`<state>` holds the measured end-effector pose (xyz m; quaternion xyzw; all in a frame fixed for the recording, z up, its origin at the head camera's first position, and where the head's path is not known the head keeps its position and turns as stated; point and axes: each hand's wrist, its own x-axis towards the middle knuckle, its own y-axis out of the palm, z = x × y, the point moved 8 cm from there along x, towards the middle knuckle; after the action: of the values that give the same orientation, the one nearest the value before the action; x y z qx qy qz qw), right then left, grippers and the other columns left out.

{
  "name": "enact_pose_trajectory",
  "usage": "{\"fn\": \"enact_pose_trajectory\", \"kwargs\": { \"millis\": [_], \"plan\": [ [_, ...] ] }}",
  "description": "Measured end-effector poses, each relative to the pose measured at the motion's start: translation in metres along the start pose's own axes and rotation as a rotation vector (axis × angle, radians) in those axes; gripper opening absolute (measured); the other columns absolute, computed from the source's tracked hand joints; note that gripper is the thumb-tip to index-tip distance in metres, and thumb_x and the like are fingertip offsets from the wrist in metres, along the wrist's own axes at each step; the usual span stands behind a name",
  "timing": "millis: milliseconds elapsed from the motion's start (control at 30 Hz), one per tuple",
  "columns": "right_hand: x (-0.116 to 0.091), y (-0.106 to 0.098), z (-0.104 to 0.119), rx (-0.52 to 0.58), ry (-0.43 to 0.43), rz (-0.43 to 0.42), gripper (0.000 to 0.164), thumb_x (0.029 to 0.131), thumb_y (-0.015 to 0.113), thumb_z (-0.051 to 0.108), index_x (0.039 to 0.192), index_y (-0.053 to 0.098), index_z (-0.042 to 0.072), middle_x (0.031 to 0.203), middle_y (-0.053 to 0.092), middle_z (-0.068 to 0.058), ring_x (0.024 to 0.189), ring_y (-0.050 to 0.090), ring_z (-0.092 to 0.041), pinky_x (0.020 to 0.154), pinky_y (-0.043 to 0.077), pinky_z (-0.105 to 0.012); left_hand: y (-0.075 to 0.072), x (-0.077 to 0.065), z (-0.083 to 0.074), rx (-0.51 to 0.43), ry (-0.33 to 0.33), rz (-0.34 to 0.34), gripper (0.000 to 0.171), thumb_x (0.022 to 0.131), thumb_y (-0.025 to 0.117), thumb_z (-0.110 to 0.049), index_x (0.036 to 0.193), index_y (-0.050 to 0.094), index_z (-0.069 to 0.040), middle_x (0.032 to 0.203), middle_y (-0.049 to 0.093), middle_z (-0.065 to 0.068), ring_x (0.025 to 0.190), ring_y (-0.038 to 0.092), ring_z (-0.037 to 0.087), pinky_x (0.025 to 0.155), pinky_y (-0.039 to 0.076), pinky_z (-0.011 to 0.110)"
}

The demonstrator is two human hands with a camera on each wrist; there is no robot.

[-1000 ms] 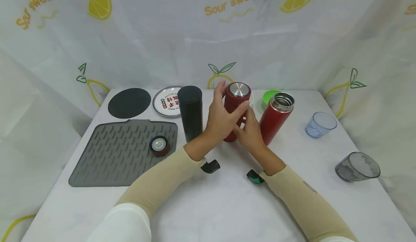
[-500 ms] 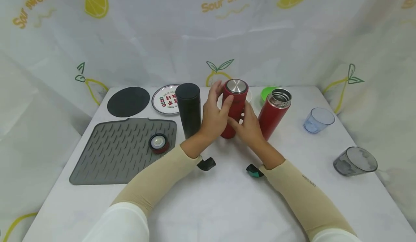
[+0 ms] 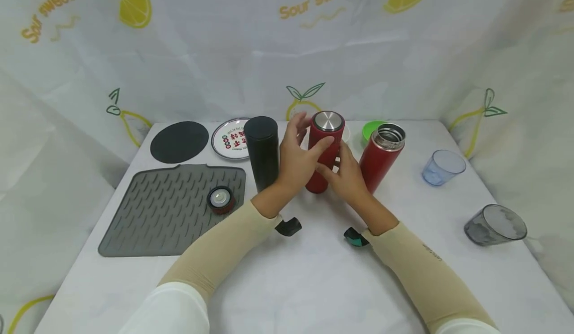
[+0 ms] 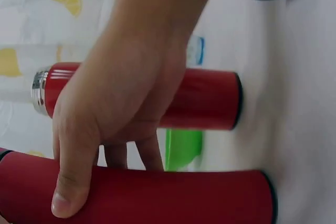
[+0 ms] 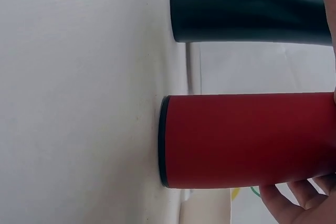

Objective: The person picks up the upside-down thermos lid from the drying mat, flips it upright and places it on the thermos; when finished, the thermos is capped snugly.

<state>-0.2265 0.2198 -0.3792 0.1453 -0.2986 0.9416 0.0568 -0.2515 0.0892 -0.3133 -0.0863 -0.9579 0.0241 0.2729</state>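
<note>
A red thermos (image 3: 326, 133) with a brushed metal top stands upright on the white table. My left hand (image 3: 296, 162) holds its upper part, thumb across the front and fingers behind. Lower down on the right side, my right hand (image 3: 349, 177) grips the same thermos; its thumb (image 4: 67, 195) lies along the red wall in the left wrist view. To the right, a second red thermos (image 3: 378, 167) stands uncapped, its steel mouth showing. A black tumbler (image 3: 261, 149) stands left of my left hand. The far fingers of both hands are partly hidden.
A grey ridged mat (image 3: 157, 209) on the left bears a dark red bottle cap (image 3: 220, 199). Behind it lie a black round mat (image 3: 179, 142) and a printed plate (image 3: 224, 149). A green bowl (image 3: 368, 128), a blue glass (image 3: 443, 167) and a grey glass (image 3: 495, 224) are to the right.
My left thumb drew back leftward from the thermos's right side, then slid partly forward again across its front. My right hand stays on the lower side. The view shifts slightly.
</note>
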Motion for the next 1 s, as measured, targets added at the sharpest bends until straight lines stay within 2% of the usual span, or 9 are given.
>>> {"fn": "enact_pose_trajectory", "kwargs": {
  "millis": [67,133,267,333,500,567,800,900,1000],
  "plan": [
    [0.001,0.001,0.000,-0.002,-0.002,-0.001,0.078,0.091,0.069,0.032,0.151,0.024,0.012,0.140,0.045,-0.012,0.122,0.051,-0.029,0.096,0.046,-0.049,0.000,-0.004,-0.003,0.010,0.010,0.020,0.070,0.090,0.072,-0.023,0.146,0.034,-0.007,0.141,0.049,0.007,0.132,0.042,0.011,0.109,0.032,0.029],
    [0.003,0.004,0.002,-0.008,-0.019,0.009,0.074,0.092,0.068,0.028,0.149,0.025,0.010,0.139,0.044,-0.013,0.120,0.051,-0.029,0.097,0.046,-0.049,0.005,-0.002,-0.005,0.057,-0.008,0.055,0.076,0.089,0.072,-0.029,0.149,0.030,-0.010,0.141,0.048,0.006,0.130,0.044,0.013,0.105,0.038,0.031],
    [0.006,0.010,0.006,-0.012,-0.050,0.021,0.064,0.093,0.066,0.020,0.145,0.029,0.012,0.136,0.045,-0.012,0.117,0.051,-0.027,0.097,0.046,-0.047,0.011,0.013,-0.001,0.157,-0.086,0.087,0.097,0.077,0.081,-0.044,0.152,0.023,-0.023,0.135,0.049,0.002,0.119,0.050,0.014,0.090,0.050,0.031],
    [0.007,0.012,0.007,0.001,-0.049,0.033,0.065,0.092,0.066,0.021,0.146,0.029,0.015,0.137,0.045,-0.009,0.119,0.050,-0.026,0.097,0.046,-0.047,0.011,0.021,0.003,0.167,-0.114,0.098,0.099,0.075,0.082,-0.042,0.152,0.023,-0.026,0.131,0.051,0.003,0.114,0.052,0.014,0.086,0.052,0.030],
    [0.010,0.015,0.007,0.039,-0.031,0.066,0.070,0.091,0.068,0.028,0.148,0.028,0.021,0.140,0.045,-0.002,0.125,0.047,-0.023,0.096,0.046,-0.049,0.005,0.034,0.012,0.036,-0.158,0.178,0.092,0.076,0.084,-0.022,0.149,0.028,-0.027,0.122,0.053,0.004,0.109,0.055,0.014,0.087,0.051,0.029],
    [0.011,0.015,0.007,0.045,-0.026,0.077,0.069,0.091,0.068,0.028,0.147,0.028,0.020,0.138,0.046,-0.002,0.124,0.047,-0.022,0.096,0.046,-0.049,0.002,0.034,0.012,0.004,-0.171,0.185,0.092,0.075,0.084,-0.023,0.148,0.029,-0.027,0.125,0.053,0.000,0.111,0.053,0.013,0.089,0.050,0.028],
    [0.013,0.016,0.011,0.025,-0.034,0.083,0.075,0.091,0.069,0.035,0.150,0.024,0.020,0.141,0.045,-0.004,0.125,0.047,-0.023,0.098,0.045,-0.048,-0.017,0.015,-0.003,0.104,-0.115,0.000,0.082,0.074,0.086,-0.034,0.139,0.040,-0.014,0.129,0.053,-0.003,0.118,0.048,0.010,0.094,0.046,0.029],
    [0.015,0.015,0.010,0.026,-0.031,0.073,0.077,0.091,0.068,0.035,0.151,0.023,0.021,0.140,0.046,-0.004,0.125,0.047,-0.023,0.098,0.045,-0.048,-0.017,0.017,-0.003,0.020,-0.108,0.038,0.080,0.077,0.084,-0.023,0.141,0.038,-0.010,0.129,0.056,0.000,0.121,0.051,0.011,0.100,0.043,0.031],
    [0.015,0.016,0.008,0.046,-0.022,0.084,0.079,0.091,0.068,0.035,0.153,0.021,0.022,0.141,0.045,-0.005,0.126,0.046,-0.024,0.099,0.044,-0.048,-0.016,0.018,0.004,-0.077,-0.146,0.116,0.083,0.081,0.081,-0.015,0.147,0.032,-0.010,0.133,0.056,0.002,0.125,0.049,0.012,0.105,0.038,0.034]
  ]
}}
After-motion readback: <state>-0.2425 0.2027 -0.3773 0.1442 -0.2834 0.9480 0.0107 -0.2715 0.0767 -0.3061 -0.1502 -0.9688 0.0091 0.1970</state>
